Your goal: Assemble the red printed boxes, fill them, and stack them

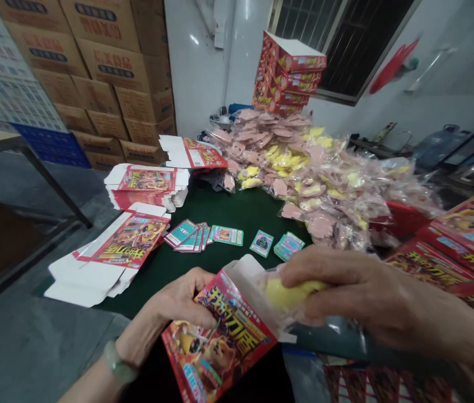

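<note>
My left hand [182, 305] grips a red printed carton [224, 336] by its side, thumb across the front panel. The carton is tilted, and its white-lined end faces right with the flaps raised. At that opening my right hand [346, 291] pinches a clear plastic bag with a yellow piece [289, 292] inside. The bag's near end touches the flap; how far it reaches in is hidden. Beyond the carton lie small cards: a fanned stack [188, 235], a single card [227, 235], another card [262, 243] and a small pile [289, 245].
Flattened cartons [142, 184] lie stacked at left, with more unfolded ones [123, 246] nearer. Bagged pink and yellow pieces [287, 151] heap at the back, below stacked red boxes [289, 73]. Filled-out red boxes [442, 268] stand at right. Brown cardboard boxes [115, 61] line the wall.
</note>
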The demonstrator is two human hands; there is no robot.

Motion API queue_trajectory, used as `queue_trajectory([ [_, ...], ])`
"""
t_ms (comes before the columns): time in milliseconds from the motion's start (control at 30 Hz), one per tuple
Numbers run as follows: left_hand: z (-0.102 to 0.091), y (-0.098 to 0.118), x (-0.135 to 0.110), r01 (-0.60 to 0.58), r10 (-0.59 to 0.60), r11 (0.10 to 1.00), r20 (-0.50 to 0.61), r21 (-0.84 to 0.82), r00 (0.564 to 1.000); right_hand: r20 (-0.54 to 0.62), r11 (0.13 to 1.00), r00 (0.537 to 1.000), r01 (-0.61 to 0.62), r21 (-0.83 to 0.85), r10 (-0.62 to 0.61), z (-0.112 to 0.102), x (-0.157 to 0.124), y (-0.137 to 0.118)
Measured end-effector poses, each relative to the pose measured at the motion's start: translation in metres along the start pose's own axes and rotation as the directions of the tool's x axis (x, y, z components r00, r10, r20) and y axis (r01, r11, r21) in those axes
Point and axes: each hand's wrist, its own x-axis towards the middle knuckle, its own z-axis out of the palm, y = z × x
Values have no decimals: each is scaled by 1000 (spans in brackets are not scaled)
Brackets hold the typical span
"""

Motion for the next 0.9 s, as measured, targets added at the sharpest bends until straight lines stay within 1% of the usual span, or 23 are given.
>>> queue_trajectory([
  [67, 2, -1, 2, 8, -9, 1000, 14, 22, 1000, 61, 1000, 998, 12, 11, -12, 9, 8, -4],
  [133, 3, 0, 5, -22, 20, 997, 19, 74, 1000, 125, 1000, 992, 11, -1, -11, 21, 16, -3],
  [167, 4, 1, 6, -42, 41, 995, 13, 90, 999, 116, 999, 993, 15, -32, -11, 25, 19, -1],
  [200, 5, 2, 7, -62, 63, 993, -3, 99, 998, 72, 996, 997, 12, -84, -6, 29, 21, 2],
  [267, 5, 4, 7, -100, 108, 987, -58, 125, 992, -90, 979, 996, -32, -202, 14, 29, 21, 7],
  [333, 4, 5, 6, -131, 166, 968, -155, 216, 974, -257, 955, 964, -137, -263, 67, 21, 17, 10],
  [400, 3, 5, 3, -148, 253, 925, -277, 350, 927, -343, 942, 925, -250, -225, 163, 11, 11, 8],
  [467, 2, 4, 1, -140, 324, 885, -372, 444, 870, -379, 937, 888, -327, -122, 261, 8, 6, 3],
  [533, 2, 1, 0, -138, 367, 867, -426, 478, 827, -396, 931, 861, -362, -40, 318, 17, 6, -1],
  [567, 2, -1, -1, -145, 382, 865, -442, 480, 811, -429, 931, 846, -363, -28, 317, 25, 9, -1],
  [633, 3, -5, -2, -159, 397, 867, -461, 472, 794, -541, 939, 799, -341, -50, 261, 48, 17, 0],
  [700, 3, -10, -5, -169, 394, 877, -471, 449, 789, -630, 956, 758, -282, -83, 169, 69, 27, 4],
  [733, 3, -13, -6, -172, 387, 885, -477, 433, 789, -644, 965, 754, -247, -91, 132, 77, 31, 5],
  [800, 1, -18, -10, -174, 373, 898, -491, 404, 787, -620, 971, 780, -204, -126, 84, 84, 37, 4],
  [867, 1, -21, -14, -170, 377, 895, -496, 413, 782, -570, 957, 818, -220, -188, 76, 82, 40, -1],
  [900, 1, -21, -16, -161, 394, 879, -493, 449, 776, -544, 947, 836, -234, -222, 78, 78, 41, -4],
])
